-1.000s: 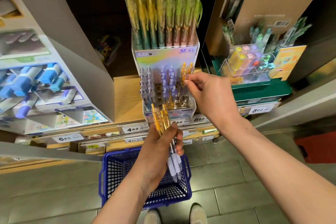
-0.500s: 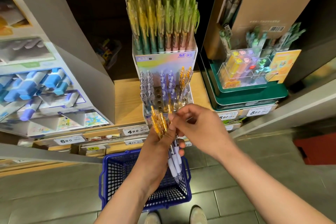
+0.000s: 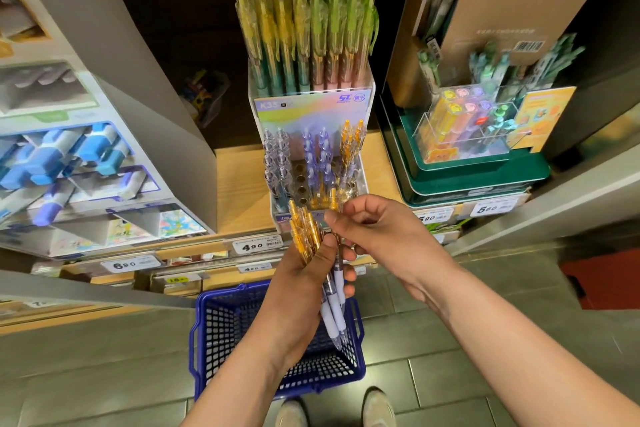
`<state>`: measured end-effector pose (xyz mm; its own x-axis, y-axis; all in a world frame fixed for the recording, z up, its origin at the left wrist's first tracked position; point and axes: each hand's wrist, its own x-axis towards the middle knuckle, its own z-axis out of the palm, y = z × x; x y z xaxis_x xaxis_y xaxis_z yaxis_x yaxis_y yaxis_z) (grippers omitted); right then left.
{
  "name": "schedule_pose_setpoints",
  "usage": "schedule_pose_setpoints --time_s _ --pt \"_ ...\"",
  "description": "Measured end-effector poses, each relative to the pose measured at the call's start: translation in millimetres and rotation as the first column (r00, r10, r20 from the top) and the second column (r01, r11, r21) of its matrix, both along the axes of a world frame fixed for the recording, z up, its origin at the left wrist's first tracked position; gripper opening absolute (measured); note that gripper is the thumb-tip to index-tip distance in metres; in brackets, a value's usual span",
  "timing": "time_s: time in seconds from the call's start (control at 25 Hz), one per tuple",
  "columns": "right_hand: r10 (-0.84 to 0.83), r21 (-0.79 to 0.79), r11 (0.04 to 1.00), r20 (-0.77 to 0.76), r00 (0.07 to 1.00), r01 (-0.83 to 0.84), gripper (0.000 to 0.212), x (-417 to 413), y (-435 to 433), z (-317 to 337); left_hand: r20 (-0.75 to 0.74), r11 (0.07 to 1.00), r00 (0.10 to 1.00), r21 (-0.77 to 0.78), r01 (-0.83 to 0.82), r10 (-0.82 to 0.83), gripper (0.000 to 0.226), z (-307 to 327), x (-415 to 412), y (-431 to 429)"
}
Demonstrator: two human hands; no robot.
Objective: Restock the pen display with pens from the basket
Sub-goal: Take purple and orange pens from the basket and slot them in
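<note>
Sitting on grey tiles (image 3: pixel 450 374), blue basket (image 3: pixel 202 340), pen display (image 3: pixel 311 111) on wooden shelf (image 3: pixel 239 191)

The left hand (image 3: pixel 301 281) covers the middle of the pen bundle (image 3: pixel 306 230), so its count is unclear. Whether the right hand (image 3: pixel 377 236) pinches a pen there is hidden by its own fingers. The left forearm hides part of the basket (image 3: pixel 221 329). The bottom edge cuts off the shoes (image 3: pixel 379 407). The tall pens (image 3: pixel 304 28) are blurred.

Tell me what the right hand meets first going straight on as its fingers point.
The orange pens bunched in the left hand; the fingertips of the right hand seem to pinch one of them, though depth is unclear.
</note>
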<state>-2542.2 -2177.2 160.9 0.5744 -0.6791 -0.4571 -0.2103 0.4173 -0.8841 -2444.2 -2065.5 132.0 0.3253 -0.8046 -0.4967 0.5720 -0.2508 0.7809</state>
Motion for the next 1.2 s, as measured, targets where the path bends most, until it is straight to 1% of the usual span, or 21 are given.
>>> schedule_pose_setpoints --time_s 0.08,0.2,0.28,0.32,0.36,0.44,0.52,0.6,0.76,0.92,1.04,1.2 --pt "-0.004 0.012 1.0 0.051 0.999 0.004 0.022 -1.5 -1.1 -1.8 -0.015 1.0 1.0 0.016 -0.021 0.021 0.041 0.0 0.6 -1.3" --pt "-0.025 -0.094 0.995 0.04 0.999 0.029 0.016 -4.4 -6.1 -1.2 -0.065 0.999 0.997 0.012 -0.033 0.034 0.039 1.3 2.7 -2.4" --pt "-0.081 -0.155 0.983 0.094 0.992 0.095 0.014 -7.5 -17.2 6.3 -0.102 0.999 0.994 0.015 -0.043 0.044 0.035 1.1 3.0 -1.3" --pt "-0.135 -0.189 0.969 0.135 0.982 0.159 0.012 -9.2 -25.5 11.5 -0.103 0.999 0.994 0.022 -0.042 0.044 0.034 1.3 2.9 -0.5" --pt "-0.203 -0.242 0.94 0.172 0.964 0.241 0.011 -11.1 -35.2 16.9 -0.101 0.999 0.994 0.025 -0.036 0.039 0.033 1.7 2.6 0.3" --pt "-0.338 -0.371 0.84 0.21 0.917 0.395 0.009 -12.9 -53.6 25.7 -0.104 1.0 0.994 0.01 -0.019 0.02 0.032 2.8 2.2 1.4" --pt "-0.415 -0.487 0.746 0.193 0.889 0.454 0.009 -10.1 -66.1 28.5 -0.098 1.0 0.995 -0.006 0.004 -0.004 0.031 3.5 2.8 1.1" --pt "-0.43 -0.577 0.696 0.143 0.892 0.428 0.013 -4.2 -71.0 25.4 -0.106 1.0 0.994 -0.002 0.014 -0.014 0.032 3.5 3.0 0.1" --pt "-0.39 -0.664 0.661 0.094 0.916 0.35 0.01 4.5 -74.4 15.5 -0.235 1.0 0.972 0.026 -0.017 0.022 0.031 1.6 1.8 -1.6" --pt "-0.28 -0.781 0.6 -0.004 0.96 0.172 0.015 10.6 -66.4 0.8 -0.273 0.999 0.961 0.018 -0.038 0.041 0.026 1.1 3.7 -3.1" --pt "-0.238 -0.828 0.557 -0.092 0.967 0.058 0.015 11.6 -62.7 -8.5 -0.236 0.999 0.971 0.026 -0.03 0.035 0.02 2.1 5.0 -2.6" --pt "-0.255 -0.858 0.512 -0.12 0.959 0.029 0.013 11.1 -61.1 -11.5 -0.099 1.0 0.995 -0.005 0.005 -0.005 0.023 0.4 4.4 -1.9"
